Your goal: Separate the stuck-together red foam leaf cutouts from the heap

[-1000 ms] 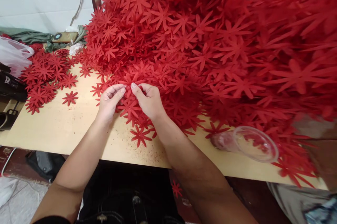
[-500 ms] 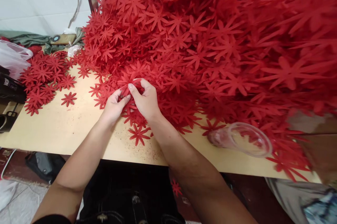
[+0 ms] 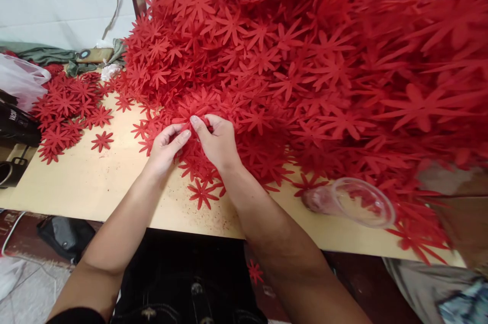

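A red flower-shaped cutout (image 3: 188, 126) is pinched between my two hands, just in front of a big heap of similar red cutouts (image 3: 263, 55). My left hand (image 3: 166, 147) grips its left side with thumb and fingers. From the right, my right hand (image 3: 218, 140) presses its thumb on it, the fingertips curled behind. The thumbs are close to each other. Much of the held piece blends into the red behind it, so its outline is hard to make out. A single cutout (image 3: 202, 193) lies on the table below my hands.
On the pale tabletop (image 3: 125, 176), a smaller pile of cutouts (image 3: 63, 116) lies left, with one loose cutout (image 3: 102, 141) beside it. A clear plastic cup (image 3: 348, 203) lies on its side at right. A plastic bag (image 3: 23, 80) and a black box (image 3: 17, 123) are far left.
My thumbs have shifted slightly on the cutout, the left one now straighter and nearer the right. Both hands still hold it in about the same place; the view has moved slightly.
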`<state>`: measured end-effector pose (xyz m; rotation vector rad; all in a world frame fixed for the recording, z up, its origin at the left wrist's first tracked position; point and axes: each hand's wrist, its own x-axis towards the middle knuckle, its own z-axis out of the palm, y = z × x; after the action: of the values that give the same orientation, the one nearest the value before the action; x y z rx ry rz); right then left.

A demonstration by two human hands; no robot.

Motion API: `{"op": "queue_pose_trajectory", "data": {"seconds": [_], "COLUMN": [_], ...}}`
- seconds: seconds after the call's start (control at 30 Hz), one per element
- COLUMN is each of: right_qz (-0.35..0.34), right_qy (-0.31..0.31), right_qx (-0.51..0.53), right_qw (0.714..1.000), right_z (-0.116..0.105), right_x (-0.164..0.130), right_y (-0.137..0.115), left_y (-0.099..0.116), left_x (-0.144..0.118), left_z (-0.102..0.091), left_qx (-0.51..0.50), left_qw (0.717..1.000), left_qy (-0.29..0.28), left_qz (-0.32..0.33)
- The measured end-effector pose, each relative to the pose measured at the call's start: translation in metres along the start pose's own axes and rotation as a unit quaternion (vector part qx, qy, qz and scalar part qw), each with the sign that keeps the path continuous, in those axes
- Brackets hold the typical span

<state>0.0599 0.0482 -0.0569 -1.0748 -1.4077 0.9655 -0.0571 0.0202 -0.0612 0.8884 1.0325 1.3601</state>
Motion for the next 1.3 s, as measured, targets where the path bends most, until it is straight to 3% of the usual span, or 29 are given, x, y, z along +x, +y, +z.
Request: {"op": "queue_pose_trajectory", "data": {"seconds": [0.17, 0.33, 0.5, 0.6, 0.8, 0.97, 1.3], "right_qz": [0.008, 0.004, 0.015, 0.025, 0.086, 0.132, 0.219], "right_qy": [-0.034, -0.065, -0.004, 0.000, -0.091, -0.101, -0.123], "right_qx": [0.007, 0.059, 0.097, 0.128, 0.158, 0.233, 0.251], "right_qw": [0.999, 0.996, 0.995, 0.991, 0.979, 0.958, 0.935], "right_z": [0.005, 0.006, -0.001, -0.004, -0.003, -0.005, -0.008], "right_x": [-0.003, -0.002, 0.005, 0.007, 0.006, 0.008, 0.007], "right_y": [0.002, 0.003, 0.004, 0.002, 0.001, -0.002, -0.008], "left_y": [-0.002, -0.002, 0.001, 0.000, -0.003, -0.002, -0.002], "left_x": [0.003, 0.010, 0.015, 0.013, 0.008, 0.008, 0.009], "left_z": [0.001, -0.006, -0.013, -0.011, -0.002, -0.004, -0.008], "left_qx": [-0.029, -0.033, -0.064, -0.036, 0.013, 0.031, 0.067], "left_qw": [1.000, 0.997, 0.992, 0.995, 0.999, 0.998, 0.992], "left_qy": [0.003, 0.046, 0.093, 0.077, -0.004, -0.025, -0.053], "left_qz": [-0.005, 0.042, 0.053, 0.048, 0.048, 0.044, 0.096]}}
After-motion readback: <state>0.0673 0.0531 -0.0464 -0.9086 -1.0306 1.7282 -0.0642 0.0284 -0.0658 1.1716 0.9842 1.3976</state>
